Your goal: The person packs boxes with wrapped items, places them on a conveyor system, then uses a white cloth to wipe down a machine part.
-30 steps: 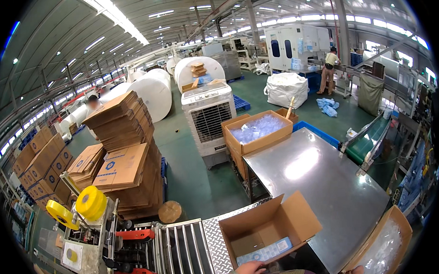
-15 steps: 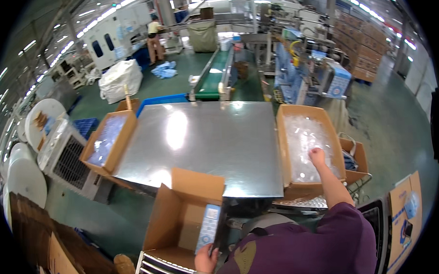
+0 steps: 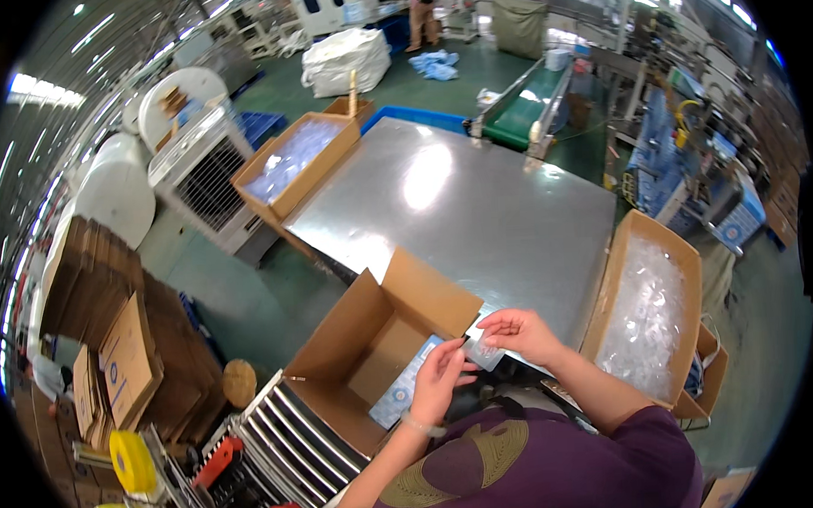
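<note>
Packing is underway: both my hands point(image 3: 482, 354) pinch a clear packet point(image 3: 483, 350) above the open box point(image 3: 374, 345), which likely gets it next.

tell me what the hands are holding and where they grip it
Both hands hold one small clear plastic packet: the right hand pinches its upper edge, the left hand its lower left edge.
</note>
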The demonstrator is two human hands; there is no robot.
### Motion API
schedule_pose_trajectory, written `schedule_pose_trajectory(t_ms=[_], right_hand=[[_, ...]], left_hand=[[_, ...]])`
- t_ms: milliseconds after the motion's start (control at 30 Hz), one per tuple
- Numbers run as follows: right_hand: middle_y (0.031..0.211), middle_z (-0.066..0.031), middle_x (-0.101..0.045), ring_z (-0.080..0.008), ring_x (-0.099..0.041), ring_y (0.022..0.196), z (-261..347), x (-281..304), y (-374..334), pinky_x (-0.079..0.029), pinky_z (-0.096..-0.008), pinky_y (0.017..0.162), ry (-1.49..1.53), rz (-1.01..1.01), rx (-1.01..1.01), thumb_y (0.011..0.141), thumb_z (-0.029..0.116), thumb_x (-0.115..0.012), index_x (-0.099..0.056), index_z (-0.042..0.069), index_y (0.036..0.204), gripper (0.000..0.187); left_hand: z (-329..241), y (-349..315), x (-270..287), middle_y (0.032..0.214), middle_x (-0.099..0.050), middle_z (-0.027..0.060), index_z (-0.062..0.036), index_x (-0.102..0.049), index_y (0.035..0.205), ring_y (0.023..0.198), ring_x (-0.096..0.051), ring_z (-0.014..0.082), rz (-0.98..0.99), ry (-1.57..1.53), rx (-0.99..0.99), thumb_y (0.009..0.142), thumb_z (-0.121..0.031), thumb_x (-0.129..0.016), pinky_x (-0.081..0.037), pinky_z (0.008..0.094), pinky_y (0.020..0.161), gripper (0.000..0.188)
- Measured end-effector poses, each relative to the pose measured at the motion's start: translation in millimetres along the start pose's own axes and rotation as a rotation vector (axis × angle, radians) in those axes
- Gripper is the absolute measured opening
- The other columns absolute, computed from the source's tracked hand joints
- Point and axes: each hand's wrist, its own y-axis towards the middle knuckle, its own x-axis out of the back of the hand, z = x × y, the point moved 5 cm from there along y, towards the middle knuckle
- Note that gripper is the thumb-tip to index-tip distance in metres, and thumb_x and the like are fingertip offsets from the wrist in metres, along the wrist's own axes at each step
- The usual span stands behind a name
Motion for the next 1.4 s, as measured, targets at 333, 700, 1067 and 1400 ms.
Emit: schedule_pose_trajectory(t_ms=[333, 700, 1067, 1400], right_hand=[[0.068, 0.0008, -0.058, -0.0045, -0.051, 0.058, -19.7, 6.2, 18.3, -0.041, -0.0193, 0.051, -0.061, 0.014, -0.1, 0.085, 0.006, -0.068, -0.061, 0.001, 0.097, 0.014], [0.07, -0.0016, -0.056, -0.0074, -0.047, 0.06, -26.3, 3.8, 30.7, -0.035, -0.0207, 0.052, 0.301, -0.06, -0.399, 0.079, -0.001, -0.065, -0.054, 0.003, 0.101, 0.025], [0.08, -0.0042, -0.058, -0.0116, -0.056, 0.066, -52.8, -3.3, 59.5, -0.045, -0.0242, 0.06, -0.071, -0.215, -0.234, 0.087, 0.007, -0.064, -0.046, 0.002, 0.12, 0.038], [0.084, -0.0061, -0.062, -0.0111, -0.056, 0.066, -70.7, 93.5, -46.7, -0.042, -0.0232, 0.059, -0.069, -0.729, -0.445, 0.088, 0.008, -0.06, -0.048, 0.005, 0.122, 0.036]], left_hand=[[31.6, 11.6, 0.4, 0.099, -0.064, 0.0066, 0.0005, -0.063, 0.094, 0.084, -0.063, 0.014, -0.345, -0.202, -0.186, 0.092, -0.01, -0.063, -0.055, 0.0275, 0.074, 0.011], [-31.7, -20.2, -19.2, 0.088, -0.065, 0.0034, -0.0081, -0.066, 0.087, 0.071, -0.058, 0.0205, -0.235, 1.335, -1.063, 0.068, -0.004, -0.068, -0.048, 0.0295, 0.059, 0.02], [-7.3, 55.1, 78.4, 0.083, -0.059, 0.0061, -0.0118, -0.067, 0.088, 0.073, -0.061, 0.0262, -0.073, 1.42, -0.675, 0.081, -0.013, -0.06, -0.051, 0.0381, 0.061, 0.009], [249.0, 103.9, 186.6, 0.097, -0.067, 0.0159, -0.0107, -0.07, 0.095, 0.087, -0.063, 0.0344, 0.292, 1.433, 0.152, 0.083, -0.024, -0.058, -0.051, 0.0419, 0.077, 0.022]])
